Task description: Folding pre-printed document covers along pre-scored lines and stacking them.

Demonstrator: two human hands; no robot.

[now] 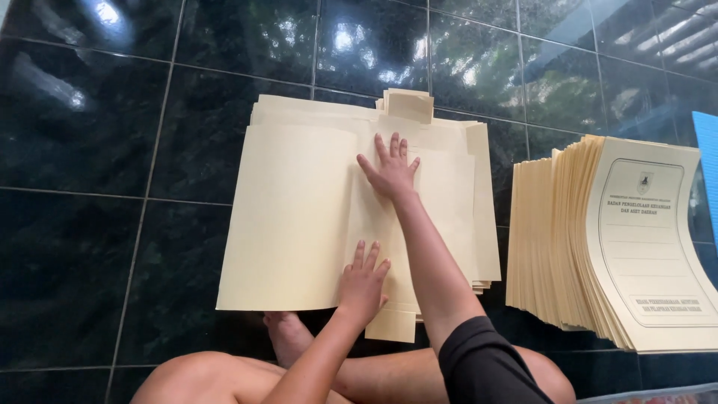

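A cream paper folder (299, 217) lies open and flat on top of a pile of similar unfolded folders (485, 224) on the dark tiled floor. My left hand (362, 280) presses flat on the folder near its near edge, along the middle crease. My right hand (390, 169) is stretched further away, palm down with fingers spread, on the same crease line. Neither hand grips anything. Small paper tabs (409, 105) stick out at the far edge of the pile, and another tab (393, 325) shows at the near edge.
To the right sits a thick fanned stack of folded cream folders (598, 239) with a printed cover on top. A blue object (707, 150) shows at the right edge. Glossy black floor tiles (90, 187) surround everything. My crossed legs and foot (284, 337) are at the bottom.
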